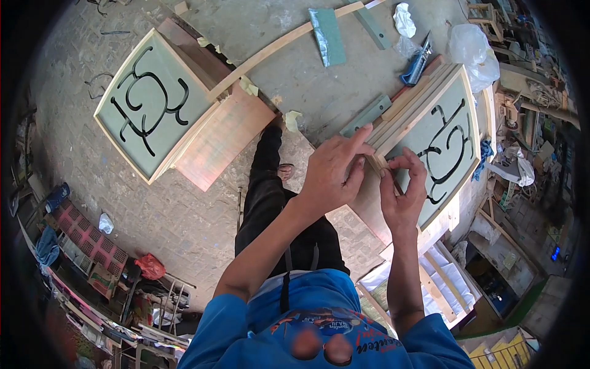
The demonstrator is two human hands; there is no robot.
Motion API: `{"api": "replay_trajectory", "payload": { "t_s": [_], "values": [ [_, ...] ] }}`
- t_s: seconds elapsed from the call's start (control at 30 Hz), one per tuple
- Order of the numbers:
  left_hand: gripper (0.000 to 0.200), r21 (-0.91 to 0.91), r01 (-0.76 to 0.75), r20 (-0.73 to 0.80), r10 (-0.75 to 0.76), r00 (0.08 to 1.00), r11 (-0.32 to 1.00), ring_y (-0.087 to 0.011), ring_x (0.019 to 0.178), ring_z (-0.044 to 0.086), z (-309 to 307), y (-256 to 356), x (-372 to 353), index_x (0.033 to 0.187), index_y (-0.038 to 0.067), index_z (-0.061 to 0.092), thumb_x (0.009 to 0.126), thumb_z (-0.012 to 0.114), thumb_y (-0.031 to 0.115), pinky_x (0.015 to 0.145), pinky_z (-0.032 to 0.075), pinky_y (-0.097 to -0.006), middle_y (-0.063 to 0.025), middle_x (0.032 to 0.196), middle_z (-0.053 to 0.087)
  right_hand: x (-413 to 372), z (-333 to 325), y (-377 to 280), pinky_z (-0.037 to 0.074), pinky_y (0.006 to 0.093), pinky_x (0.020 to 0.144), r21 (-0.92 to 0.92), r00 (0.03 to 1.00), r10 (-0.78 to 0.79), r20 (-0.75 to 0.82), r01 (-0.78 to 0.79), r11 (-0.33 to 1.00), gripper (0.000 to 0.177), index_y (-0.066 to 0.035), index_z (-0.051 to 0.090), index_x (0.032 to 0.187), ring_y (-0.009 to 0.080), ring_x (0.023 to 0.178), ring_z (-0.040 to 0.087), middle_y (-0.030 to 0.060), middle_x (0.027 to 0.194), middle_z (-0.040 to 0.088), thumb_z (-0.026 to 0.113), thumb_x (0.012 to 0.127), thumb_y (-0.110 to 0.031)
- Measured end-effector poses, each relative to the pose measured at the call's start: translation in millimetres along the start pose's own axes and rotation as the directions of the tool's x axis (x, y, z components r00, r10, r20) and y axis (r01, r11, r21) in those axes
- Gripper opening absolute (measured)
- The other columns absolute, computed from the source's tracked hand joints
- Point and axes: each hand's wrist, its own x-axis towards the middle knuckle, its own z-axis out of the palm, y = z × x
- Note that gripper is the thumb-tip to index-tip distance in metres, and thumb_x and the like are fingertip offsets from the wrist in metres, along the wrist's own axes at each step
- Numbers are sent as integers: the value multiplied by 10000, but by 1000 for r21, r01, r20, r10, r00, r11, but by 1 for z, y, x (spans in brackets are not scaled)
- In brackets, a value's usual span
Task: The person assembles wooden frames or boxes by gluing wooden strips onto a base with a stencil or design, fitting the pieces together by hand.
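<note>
My left hand [335, 166] is at the near corner of a stack of wood-edged panels [409, 120], right of centre, its index finger stretched along the strips and its thumb near the corner. On the other side of that corner is my right hand [402, 190], its fingers curled and its thumb raised against the wood. Whether either hand pinches something small there cannot be made out. The top panel [452, 160] is grey-green with black curved strokes. Beside the strips lie a green-grey block [367, 117] and a blue utility knife [416, 64].
A second stack with a similar framed panel [132, 132] stands at the left. A long curved wooden strip [270, 52] crosses the grey table [279, 74]. A green sheet [327, 37], a plastic bag [473, 52] and crumpled paper [404, 19] lie at the far side.
</note>
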Motion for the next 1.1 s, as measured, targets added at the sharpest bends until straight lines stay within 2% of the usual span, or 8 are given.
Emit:
{"api": "replay_trajectory", "payload": {
  "t_s": [0.17, 0.3, 0.37, 0.57, 0.77, 0.93, 1.03, 1.1],
  "values": [
    [529, -5, 94, -31, -95, 995, 996, -260, 821, 654, -1, 11, -3, 1309, 6, 511, 795, 615, -62, 745, 521, -341, -113, 943, 677, -4, -11, 0, 499, 364, 758, 38, 1000, -13, 8, 13, 999, 537, -19, 465, 1289, 252, 833, 606, 126, 950, 606, 672, 795, 33],
    [244, 39, 171, -97, -167, 981, 985, -131, 724, 588, -14, 20, -15, 1080, -11, 635, 839, 667, -27, 661, 480, -254, -69, 855, 625, -33, -36, 2, 467, 329, 767, 217, 952, 134, -274, -75, 973, 145, 0, 558, 985, 215, 829, 587, 118, 895, 623, 633, 863, 19],
    [53, -60, 402, -66, -405, 912, 914, -64, 716, 512, -26, 29, -29, 947, -2, 646, 922, 623, 40, 631, 439, -224, 7, 810, 582, -69, -42, 4, 464, 322, 749, 366, 916, 260, -304, -140, 920, 102, -7, 548, 910, 205, 789, 575, 106, 843, 604, 631, 860, 26],
    [194, 355, 386, -71, -387, 919, 852, -116, 671, 502, -68, 46, -67, 976, -44, 649, 966, 550, 123, 608, 432, -283, -68, 759, 596, -188, -42, -28, 479, 378, 623, 493, 876, 462, -140, -342, 800, 131, -8, 561, 840, 298, 727, 593, 146, 779, 571, 672, 877, -68],
    [130, 642, 79, 248, -304, 920, 762, -167, 715, 582, -93, 63, -100, 981, -1, 659, 860, 647, 46, 640, 483, -316, -101, 856, 593, -246, -36, -37, 472, 421, 576, 591, 826, 539, -166, -354, 725, 257, -25, 550, 735, 345, 612, 580, 146, 665, 565, 643, 920, -177],
    [154, 784, -28, 385, -449, 806, 620, -289, 706, 665, -178, 3, -124, 793, 1, 677, 863, 633, 131, 612, 484, -409, -175, 756, 667, -275, -24, 2, 448, 392, 575, 780, 612, 754, -240, -341, 525, 265, -31, 536, 742, 268, 590, 563, 131, 624, 559, 714, 861, -188],
    [243, 913, -303, 409, -650, 641, 275, -373, 750, 677, -244, 1, -124, 805, -9, 682, 888, 574, 193, 613, 492, -447, -240, 747, 647, -308, 17, 38, 476, 359, 605, 752, 506, 803, -314, -383, 536, 184, -13, 578, 789, 219, 628, 610, 119, 637, 599, 681, 880, -135],
    [246, 878, -453, 419, -704, 573, 154, -389, 745, 672, -253, 14, -102, 822, -9, 683, 893, 564, 195, 616, 496, -445, -248, 734, 636, -333, 46, 56, 505, 326, 654, 948, 324, 931, -167, -207, 242, 111, 4, 611, 845, 190, 690, 655, 103, 656, 629, 639, 900, -88]
  ]
}}
